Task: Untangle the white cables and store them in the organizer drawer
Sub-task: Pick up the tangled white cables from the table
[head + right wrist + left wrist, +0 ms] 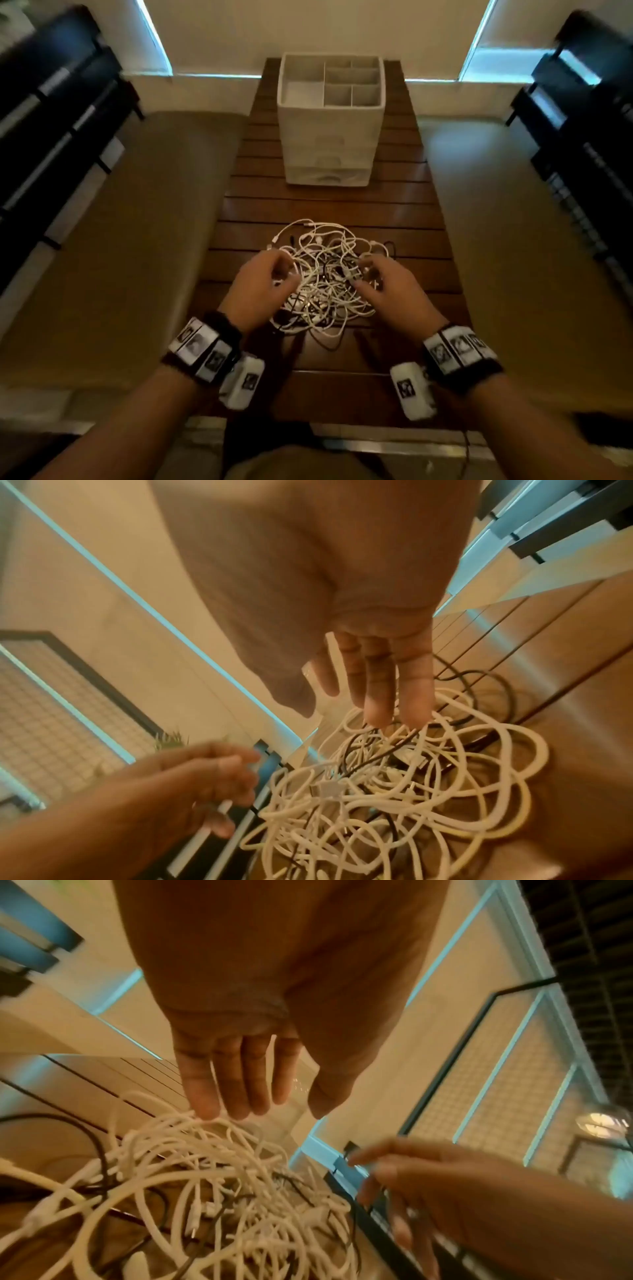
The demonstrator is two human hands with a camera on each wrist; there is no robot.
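Both wrists low, left hand (255, 291) and right hand (394, 287) over white cables (325, 274) heaped on slatted table (342, 205), fingers loosely spread, nothing gripped yet. Organizer (330, 120) beyond, drawers closed. Risk: black cables (479, 693) interwoven; blind pull tightens knots, drags whole heap.

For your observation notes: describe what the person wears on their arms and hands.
Both forearms are bare, no sleeves or gloves. The left hand and right hand each have a black wristband bearing white square printed markers, plus a white boxy camera unit beside it.
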